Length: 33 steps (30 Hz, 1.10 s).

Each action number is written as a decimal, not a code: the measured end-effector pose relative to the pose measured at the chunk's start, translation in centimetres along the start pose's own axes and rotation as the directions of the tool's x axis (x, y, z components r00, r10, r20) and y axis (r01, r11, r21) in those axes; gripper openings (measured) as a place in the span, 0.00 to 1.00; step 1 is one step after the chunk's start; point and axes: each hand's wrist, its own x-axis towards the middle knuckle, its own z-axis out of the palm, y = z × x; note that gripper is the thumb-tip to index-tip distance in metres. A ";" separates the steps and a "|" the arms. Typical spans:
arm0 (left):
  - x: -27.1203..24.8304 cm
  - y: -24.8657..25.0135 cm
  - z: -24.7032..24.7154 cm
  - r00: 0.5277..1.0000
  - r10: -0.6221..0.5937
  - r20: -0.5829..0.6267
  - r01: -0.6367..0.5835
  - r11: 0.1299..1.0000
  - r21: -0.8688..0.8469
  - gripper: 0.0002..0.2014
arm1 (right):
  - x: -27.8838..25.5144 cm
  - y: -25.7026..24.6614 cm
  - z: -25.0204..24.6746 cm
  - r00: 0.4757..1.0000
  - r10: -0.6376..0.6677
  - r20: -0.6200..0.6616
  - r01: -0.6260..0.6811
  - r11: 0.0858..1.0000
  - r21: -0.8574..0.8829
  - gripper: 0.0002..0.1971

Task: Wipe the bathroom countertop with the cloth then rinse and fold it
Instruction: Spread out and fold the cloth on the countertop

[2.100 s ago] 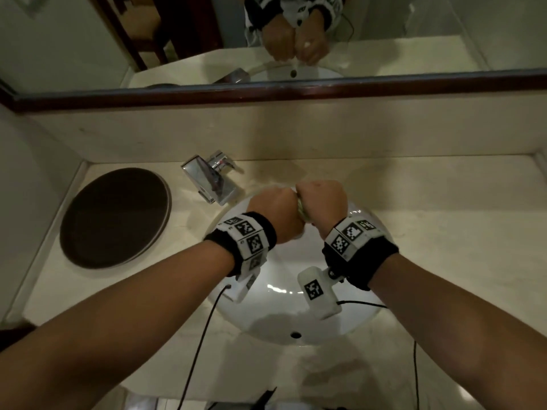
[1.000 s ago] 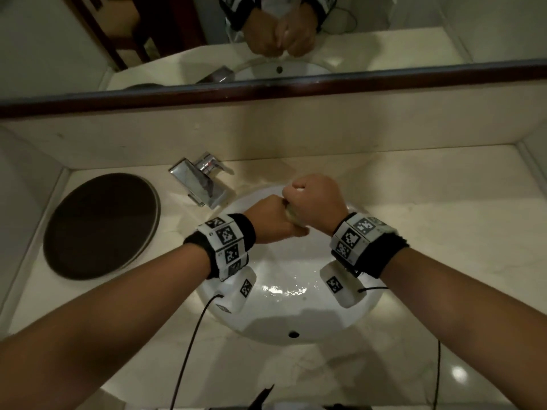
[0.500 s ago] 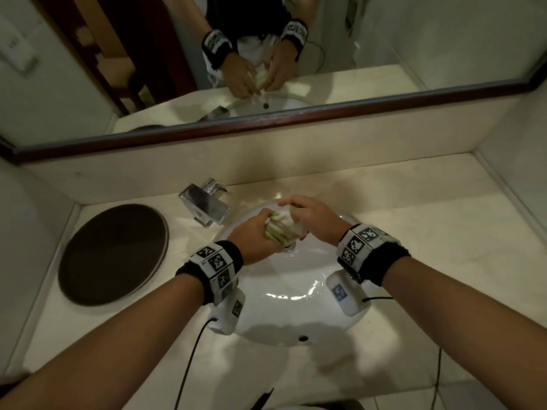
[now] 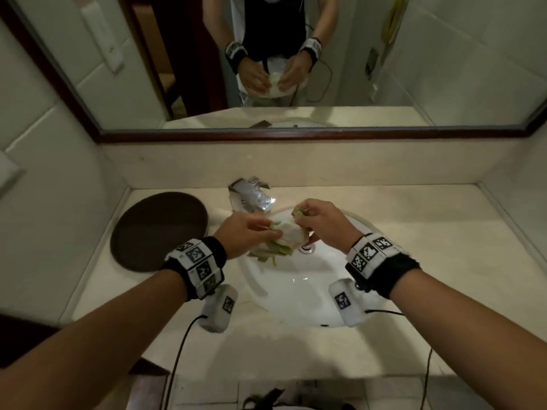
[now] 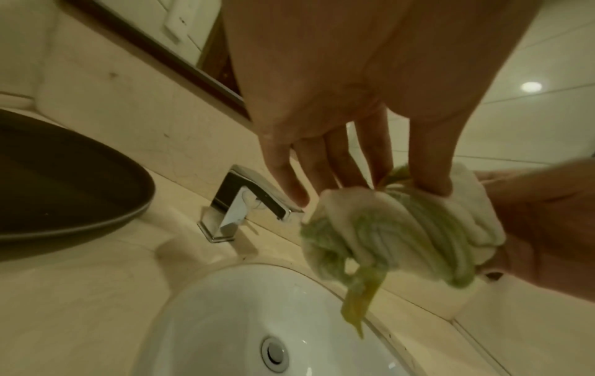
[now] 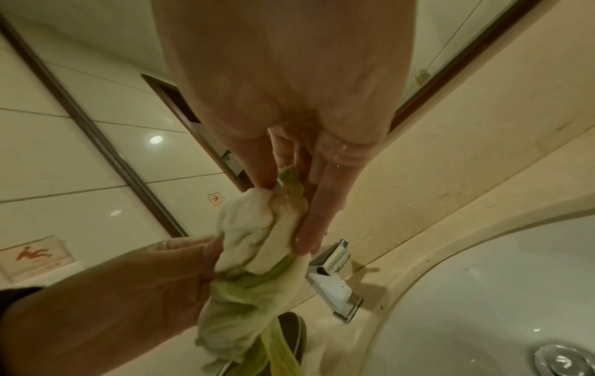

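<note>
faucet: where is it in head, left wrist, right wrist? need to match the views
Head: faucet upper centre, behind the basin, left of the cloth.
Left wrist: faucet centre, left of the cloth.
Right wrist: faucet lower centre-right, right of the cloth.
Shared landmark: the sink drain.

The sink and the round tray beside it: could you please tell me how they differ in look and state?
The sink is glossy white, while the tray is dark brown. The sink is a bowl sunk into the countertop with a metal drain; the tray lies on top of it, shallow and bare. Both hands hold the cloth above the sink, not the tray. Both are rounded.
</note>
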 end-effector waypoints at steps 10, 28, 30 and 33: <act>-7.0 -2.3 -3.6 0.989 0.029 -0.142 0.010 0.965 0.262 0.16 | -2.1 -0.3 5.0 0.997 -0.077 0.020 0.079 0.938 -0.336 0.09; -15.2 -10.8 -9.4 0.964 -0.038 -0.264 0.154 0.888 0.434 0.08 | -0.6 0.8 10.8 0.998 -0.061 0.003 0.053 0.838 -0.544 0.16; -15.9 -11.5 -9.9 0.956 -0.037 -0.291 0.171 0.877 0.449 0.08 | -0.3 1.2 11.3 0.996 -0.083 -0.005 0.068 0.843 -0.533 0.17; -17.0 -12.8 -10.4 0.944 -0.056 -0.326 0.230 0.819 0.525 0.07 | -0.1 1.7 12.1 0.993 -0.106 -0.049 0.066 0.856 -0.512 0.17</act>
